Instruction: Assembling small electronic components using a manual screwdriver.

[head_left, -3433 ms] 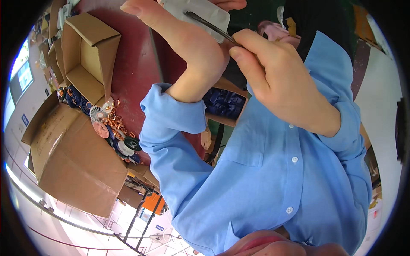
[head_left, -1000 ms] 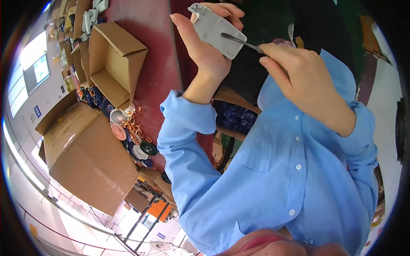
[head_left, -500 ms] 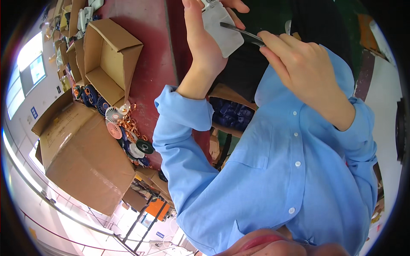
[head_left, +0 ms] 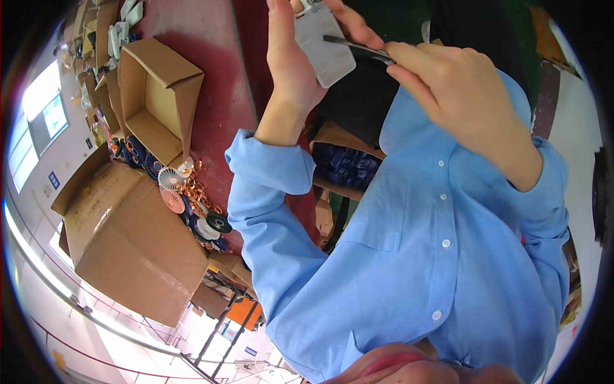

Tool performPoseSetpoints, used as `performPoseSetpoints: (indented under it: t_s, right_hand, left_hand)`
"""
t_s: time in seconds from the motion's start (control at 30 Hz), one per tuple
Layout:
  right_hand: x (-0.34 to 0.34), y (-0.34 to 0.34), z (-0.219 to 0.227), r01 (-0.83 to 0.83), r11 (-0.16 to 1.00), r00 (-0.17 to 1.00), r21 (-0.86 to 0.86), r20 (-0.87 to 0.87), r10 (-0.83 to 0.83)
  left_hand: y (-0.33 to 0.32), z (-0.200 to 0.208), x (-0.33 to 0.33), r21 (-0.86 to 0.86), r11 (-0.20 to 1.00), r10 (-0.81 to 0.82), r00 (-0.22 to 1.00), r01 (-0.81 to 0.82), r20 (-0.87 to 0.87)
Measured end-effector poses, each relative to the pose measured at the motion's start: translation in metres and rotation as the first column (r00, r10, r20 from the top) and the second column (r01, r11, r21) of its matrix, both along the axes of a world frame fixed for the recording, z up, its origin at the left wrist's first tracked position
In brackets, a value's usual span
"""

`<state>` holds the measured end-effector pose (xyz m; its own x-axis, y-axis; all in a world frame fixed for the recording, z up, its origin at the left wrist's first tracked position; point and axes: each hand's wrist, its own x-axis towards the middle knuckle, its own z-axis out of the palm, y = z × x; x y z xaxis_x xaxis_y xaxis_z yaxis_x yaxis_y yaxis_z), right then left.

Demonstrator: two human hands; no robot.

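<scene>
Near the top of the head view, my left hand holds a flat, light grey-white plastic piece with rounded corners. Its thumb is on one side and the fingers curl round the far side. A small metallic part shows at the piece's upper end, partly cut off by the picture's edge. My right hand is closed on a slim dark metal tool, pinched between thumb and forefinger. The tool's tip lies over the face of the plastic piece; whether it touches cannot be made out.
A dark red table stands to my left, bearing an open cardboard box. Beside that lies a pile of small round fan parts and copper-coloured rings. A larger carton is nearer. Below the hands, another box holds dark blue parts.
My left hand and the plastic piece have shifted slightly left. The tool's tip has moved slightly left with them, still over the piece. Both hands keep their hold.
</scene>
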<state>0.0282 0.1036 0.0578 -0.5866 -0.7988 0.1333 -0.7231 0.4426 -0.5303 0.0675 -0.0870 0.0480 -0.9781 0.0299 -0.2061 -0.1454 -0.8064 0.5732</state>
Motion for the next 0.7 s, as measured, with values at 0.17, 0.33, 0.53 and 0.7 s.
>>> performPoseSetpoints:
  t_s: [0.17,0.33,0.53,0.7]
  right_hand:
    - [0.001,0.003,-0.002,-0.028,0.999,1.000,0.039,0.011,0.028]
    - [0.012,-0.002,-0.005,-0.011,1.000,0.997,0.018,0.072,0.010]
    - [0.038,-0.022,-0.015,0.104,0.964,0.988,-0.245,0.135,-0.072]
    - [0.043,-0.027,-0.009,0.197,0.949,0.962,-0.247,0.238,-0.137]
  left_hand:
    - [0.004,0.005,0.001,-0.040,0.999,-0.017,0.999,0.019,0.045]
    - [0.010,0.002,0.003,0.100,0.995,0.018,1.000,-0.019,0.018]
    - [-0.012,-0.030,-0.007,-0.018,0.994,-0.102,0.876,0.106,-0.471]
    - [0.014,0.015,0.009,0.183,0.976,0.116,0.993,-0.117,0.020]
